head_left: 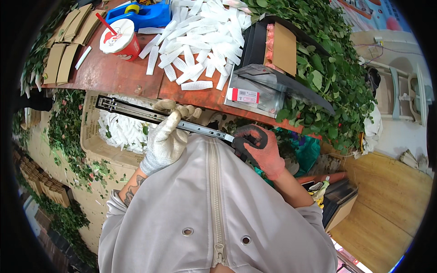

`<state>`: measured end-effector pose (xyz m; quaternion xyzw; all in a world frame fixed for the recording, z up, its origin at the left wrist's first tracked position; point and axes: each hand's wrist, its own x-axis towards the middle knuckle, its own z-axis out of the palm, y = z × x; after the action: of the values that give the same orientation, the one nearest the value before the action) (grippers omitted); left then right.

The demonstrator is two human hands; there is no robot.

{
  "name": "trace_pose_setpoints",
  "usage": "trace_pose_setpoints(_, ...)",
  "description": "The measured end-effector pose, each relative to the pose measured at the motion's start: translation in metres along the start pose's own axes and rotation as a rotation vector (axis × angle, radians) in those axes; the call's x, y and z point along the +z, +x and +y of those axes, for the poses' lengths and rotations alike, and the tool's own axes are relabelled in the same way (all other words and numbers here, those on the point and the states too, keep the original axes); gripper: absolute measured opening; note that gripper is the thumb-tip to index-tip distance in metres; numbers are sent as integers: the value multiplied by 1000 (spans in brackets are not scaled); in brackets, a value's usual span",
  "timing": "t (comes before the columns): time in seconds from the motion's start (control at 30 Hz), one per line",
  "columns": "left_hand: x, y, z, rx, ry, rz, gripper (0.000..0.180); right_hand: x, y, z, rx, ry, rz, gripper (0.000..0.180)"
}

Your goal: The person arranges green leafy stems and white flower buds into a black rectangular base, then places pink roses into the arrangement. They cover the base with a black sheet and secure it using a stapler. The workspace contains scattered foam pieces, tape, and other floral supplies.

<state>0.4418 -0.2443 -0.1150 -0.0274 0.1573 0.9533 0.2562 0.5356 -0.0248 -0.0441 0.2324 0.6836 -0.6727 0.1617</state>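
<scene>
A long, narrow tool with a black arm and a silver metal rail, which looks like a long-arm stapler [205,130], lies slantwise in front of my body at the table's near edge. My left hand [167,141], in a whitish work glove, grips it around the middle, thumb raised along the rail. My right hand [261,148], in a red glove with dark fingers, is closed around its right end. The black far end points up and left, over a beige plastic crate [93,141] of white mesh sleeves [123,125].
White mesh sleeves [200,41] pile on the red-brown table [123,77]. Around them are a blue tape dispenser [145,16], a red cup with straw [120,41], cardboard pieces [68,57], a clear-wrapped flower pack [259,86] and leafy stems [318,68]. Leaves litter the floor left.
</scene>
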Motion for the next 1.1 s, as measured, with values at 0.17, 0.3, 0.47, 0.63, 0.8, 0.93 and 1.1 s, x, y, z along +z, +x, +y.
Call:
trace_pose_setpoints(0.17,1,1,2,-12,2,-3,23,1,4,2,-79,-184,-4,25)
trace_pose_setpoints(0.3,1,1,3,-23,-32,19,23,2,6,-3,-5,-228,5,25)
trace_pose_setpoints(0.47,0,2,4,-23,-25,42,24,1,6,-7,9,-156,-5,24)
trace_pose_setpoints(0.63,-1,2,3,-19,-38,25,23,2,13,0,-73,-318,-2,26)
trace_pose_setpoints(0.8,2,8,-2,-35,65,-65,25,18,20,-15,-87,-553,83,38)
trace_pose_setpoints(0.93,-2,10,4,-66,-161,-68,23,9,17,-16,-166,-632,66,44)
trace_pose_setpoints(1.1,-10,2,14,-142,-417,-42,21,-85,49,25,-239,-929,463,23)
